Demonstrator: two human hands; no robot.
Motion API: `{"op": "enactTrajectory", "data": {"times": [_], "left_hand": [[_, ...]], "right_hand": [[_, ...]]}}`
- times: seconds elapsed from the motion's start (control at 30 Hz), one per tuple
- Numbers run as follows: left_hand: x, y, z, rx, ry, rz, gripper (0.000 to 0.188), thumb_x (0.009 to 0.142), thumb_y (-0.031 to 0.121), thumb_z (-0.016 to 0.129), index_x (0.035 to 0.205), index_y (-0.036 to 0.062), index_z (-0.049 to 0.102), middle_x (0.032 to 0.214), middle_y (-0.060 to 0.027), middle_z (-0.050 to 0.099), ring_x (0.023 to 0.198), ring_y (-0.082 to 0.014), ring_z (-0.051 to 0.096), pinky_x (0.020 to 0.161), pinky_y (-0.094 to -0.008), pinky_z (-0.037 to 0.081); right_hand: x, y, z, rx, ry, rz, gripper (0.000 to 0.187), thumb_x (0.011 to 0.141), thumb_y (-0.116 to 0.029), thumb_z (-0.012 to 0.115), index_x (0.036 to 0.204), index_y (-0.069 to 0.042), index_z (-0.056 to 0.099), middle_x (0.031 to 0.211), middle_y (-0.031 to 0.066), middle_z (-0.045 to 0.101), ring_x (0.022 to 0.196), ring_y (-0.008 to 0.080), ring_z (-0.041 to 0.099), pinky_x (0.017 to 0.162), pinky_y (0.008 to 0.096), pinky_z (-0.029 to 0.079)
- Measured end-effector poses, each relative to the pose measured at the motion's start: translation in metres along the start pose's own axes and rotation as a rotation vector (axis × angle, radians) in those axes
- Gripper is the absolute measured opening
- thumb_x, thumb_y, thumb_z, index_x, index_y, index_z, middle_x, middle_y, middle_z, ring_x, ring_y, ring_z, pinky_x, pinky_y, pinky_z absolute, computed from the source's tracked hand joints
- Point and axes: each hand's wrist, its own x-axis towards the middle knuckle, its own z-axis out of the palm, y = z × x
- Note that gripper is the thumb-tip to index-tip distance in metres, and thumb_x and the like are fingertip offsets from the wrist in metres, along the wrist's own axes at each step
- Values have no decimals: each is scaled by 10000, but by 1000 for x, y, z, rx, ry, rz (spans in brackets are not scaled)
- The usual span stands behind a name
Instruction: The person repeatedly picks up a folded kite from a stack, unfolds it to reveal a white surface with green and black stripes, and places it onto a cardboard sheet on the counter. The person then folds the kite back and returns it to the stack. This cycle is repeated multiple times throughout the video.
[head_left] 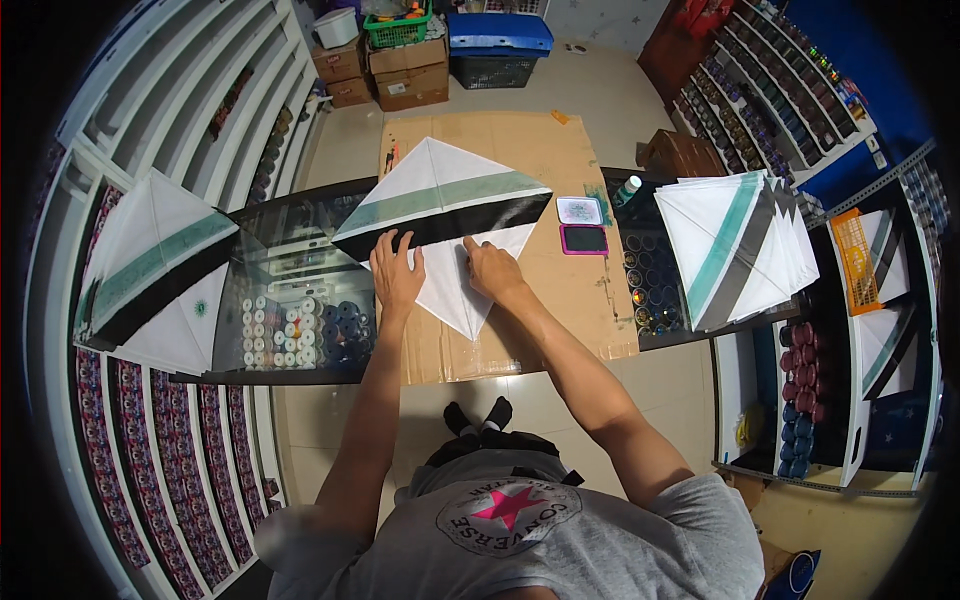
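Observation:
A white diamond-shaped paper kite (pixel 432 168) with a green band and a black band lies flat on a cardboard sheet (pixel 560 310) in front of me. My left hand (pixel 398 268) rests on its lower left side, fingers spread across the edge of the black band. Just below that band, my right hand (pixel 493 270) presses down on the white part with curled fingers. Whatever it may hold is hidden beneath it. Right of the kite sits an opened pink ink pad (pixel 584 239), its pale lid (pixel 580 210) stained green.
Similar kites lie stacked at the left (pixel 160 260) and the right (pixel 735 250); the left one bears a small green mark. A small bottle (pixel 627 190) stands beside the ink pad. Thread spools (pixel 290 335) show under the glass counter. Shelves flank both sides.

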Motion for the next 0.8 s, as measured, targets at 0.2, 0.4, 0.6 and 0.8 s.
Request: {"op": "enactTrajectory", "data": {"times": [0.2,0.4,0.6,0.8], "left_hand": [[-1,-2,4,9,16,24,329,856,207,648,1157,75,634,1238,-153,543,1213,-329,473,1018,-452,356],[-4,1,2,15,-49,-18,344,877,231,632,1195,102,622,1265,-145,533,1237,-312,459,1050,-449,332],[-4,0,1,4,-46,-24,342,879,231,628,1195,100,623,1256,-142,536,1238,-306,457,1049,-447,332],[-3,2,-1,8,-9,6,327,857,209,643,1156,77,640,1226,-148,544,1208,-316,472,1008,-441,357]], "right_hand": [[-2,7,-24,180,92,-42,247,815,-74,609,1045,-13,541,863,254,658,849,433,654,726,506,530],[-17,30,-74,326,324,-114,140,791,-54,623,882,24,550,851,253,662,827,423,650,725,488,521],[-25,79,-103,176,312,40,172,802,-113,627,906,19,592,843,257,669,816,427,655,736,480,523],[-27,142,-95,-8,294,214,232,809,-169,627,949,16,617,852,278,665,831,442,656,756,500,536]]}}
